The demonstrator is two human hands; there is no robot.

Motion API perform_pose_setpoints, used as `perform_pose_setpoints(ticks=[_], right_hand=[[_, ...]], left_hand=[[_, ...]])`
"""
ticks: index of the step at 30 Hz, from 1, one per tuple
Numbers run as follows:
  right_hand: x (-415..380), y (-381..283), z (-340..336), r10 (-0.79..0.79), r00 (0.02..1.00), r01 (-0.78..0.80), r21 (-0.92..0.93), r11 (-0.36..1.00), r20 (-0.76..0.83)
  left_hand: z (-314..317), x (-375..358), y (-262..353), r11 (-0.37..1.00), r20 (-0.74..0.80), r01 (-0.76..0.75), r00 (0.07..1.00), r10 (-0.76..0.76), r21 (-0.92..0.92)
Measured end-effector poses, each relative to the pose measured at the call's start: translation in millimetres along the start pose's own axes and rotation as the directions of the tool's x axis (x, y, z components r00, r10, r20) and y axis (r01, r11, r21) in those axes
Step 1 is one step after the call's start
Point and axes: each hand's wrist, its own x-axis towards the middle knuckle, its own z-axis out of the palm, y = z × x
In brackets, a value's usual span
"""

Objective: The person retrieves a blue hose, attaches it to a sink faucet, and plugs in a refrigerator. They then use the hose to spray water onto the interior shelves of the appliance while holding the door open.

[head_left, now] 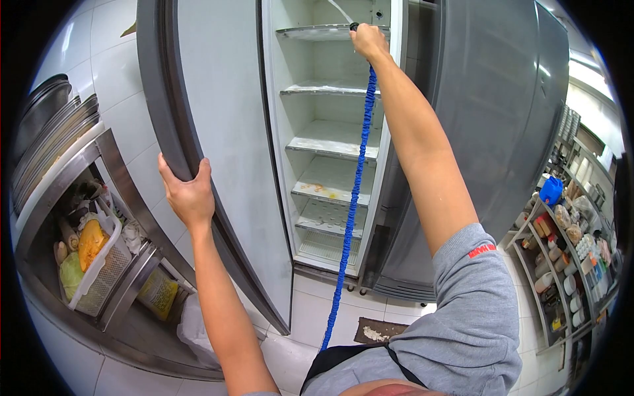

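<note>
My left hand (190, 199) grips the edge of the open refrigerator door (221, 99), thumb on one side and fingers on the other. Raised at the top of the cabinet, my right hand (370, 43) is closed around a black hose nozzle (354, 27). A pale jet of water (340, 10) leaves it toward the upper left. The crinkled blue hose (357, 185) hangs from this hand down to my apron. Inside the tall refrigerator, the shelves (333, 140) look wet, with whitish patches. Orange-yellow stains (320, 189) mark one lower shelf.
A steel rack (122, 171) on the left holds stacked trays (63, 148) and a white basket (105, 270) of produce. A closed grey door (489, 112) stands right of the cabinet. Loaded shelving (551, 277) is farther right. A brown mat (370, 330) with pale debris lies on the tiles.
</note>
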Motion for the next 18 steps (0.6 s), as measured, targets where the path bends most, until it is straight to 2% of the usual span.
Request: perform_pose_setpoints(ticks=[2,4,18], right_hand=[[-2,-6,-5,0.005,1.0,-0.005,0.004,1.0,0.004],[-2,-8,-8,0.097,0.988,-0.104,0.053,0.993,0.118],[-2,-18,-14,0.057,0.993,-0.062,0.052,0.997,0.104]], left_hand=[[1,0,-3,1.0,0.0,0.009,1.0,-0.009,-0.003],[1,0,-3,1.0,0.001,0.009,1.0,-0.009,-0.004],[-2,-1,4,0.999,0.013,0.015,1.0,-0.015,-0.03]])
